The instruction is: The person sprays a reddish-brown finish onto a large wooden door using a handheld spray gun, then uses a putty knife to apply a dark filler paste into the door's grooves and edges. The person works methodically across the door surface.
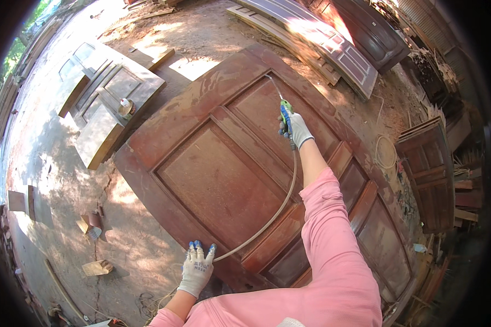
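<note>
A large reddish-brown wooden panel door [204, 177] lies flat in front of me, with dust and pale patches on its recessed panels. My right hand [298, 129], in a white glove with blue fingers, is closed round a green air blow gun [285, 104]. Its thin metal nozzle reaches to the far corner of a recessed panel. From the gun's lower end a hose [282, 206] curves back over the door to my left hand [197, 270]. That hand, gloved alike, rests at the near left edge with fingers stretched and apart; the hose runs up against its side.
At the left, a pale panel door [120, 84] lies raised off the ground, bearing a small can [126, 109]. More doors [343, 60] lean at the far right, and another brown door [428, 174] stands at right. Wood offcuts [97, 267] lie on the ground.
</note>
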A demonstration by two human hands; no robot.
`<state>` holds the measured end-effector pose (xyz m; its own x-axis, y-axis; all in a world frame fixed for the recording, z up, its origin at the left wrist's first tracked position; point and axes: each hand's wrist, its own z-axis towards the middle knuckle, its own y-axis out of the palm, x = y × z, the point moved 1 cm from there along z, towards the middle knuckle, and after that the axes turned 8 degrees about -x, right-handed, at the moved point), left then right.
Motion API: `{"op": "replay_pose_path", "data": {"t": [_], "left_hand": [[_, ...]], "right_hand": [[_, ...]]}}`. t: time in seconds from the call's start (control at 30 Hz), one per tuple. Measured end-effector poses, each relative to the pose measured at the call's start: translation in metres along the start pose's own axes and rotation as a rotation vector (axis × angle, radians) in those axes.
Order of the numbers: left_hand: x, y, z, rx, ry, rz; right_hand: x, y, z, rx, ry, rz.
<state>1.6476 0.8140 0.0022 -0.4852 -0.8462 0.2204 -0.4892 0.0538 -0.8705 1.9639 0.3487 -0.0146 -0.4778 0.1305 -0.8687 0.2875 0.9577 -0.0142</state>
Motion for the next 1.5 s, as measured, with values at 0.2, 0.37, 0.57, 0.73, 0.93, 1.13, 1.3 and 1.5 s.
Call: {"op": "replay_pose_path", "data": {"t": [0.2, 0.37, 0.57, 0.73, 0.93, 1.13, 1.3, 1.5], "left_hand": [[0.001, -0.003, 0.001, 0.011, 0.009, 0.004], [0.000, -0.002, 0.002, 0.018, 0.007, 0.020], [-0.001, 0.001, 0.001, 0.024, 0.024, 0.054], [-0.003, 0.005, 0.000, 0.040, 0.017, 0.049], [-0.003, 0.003, 0.000, 0.058, 0.042, 0.047], [-0.003, 0.009, -0.003, 0.026, 0.028, 0.050], [-0.001, 0.005, -0.002, -0.003, 0.048, 0.044], [-0.004, 0.008, 0.000, -0.011, 0.057, 0.053]], "right_hand": [[-0.003, 0.013, 0.004, -0.157, 0.033, -0.105], [-0.001, 0.030, 0.005, -0.229, 0.048, -0.142], [-0.005, 0.050, -0.003, -0.274, 0.010, -0.196], [-0.002, 0.084, -0.032, -0.477, 0.121, -0.375], [0.022, 0.128, -0.047, -0.397, 0.063, -0.176], [0.025, 0.174, -0.077, -0.472, 0.146, -0.271], [0.043, 0.180, -0.095, -0.378, 0.090, -0.187], [0.052, 0.210, -0.127, -0.449, 0.142, -0.211]]}}
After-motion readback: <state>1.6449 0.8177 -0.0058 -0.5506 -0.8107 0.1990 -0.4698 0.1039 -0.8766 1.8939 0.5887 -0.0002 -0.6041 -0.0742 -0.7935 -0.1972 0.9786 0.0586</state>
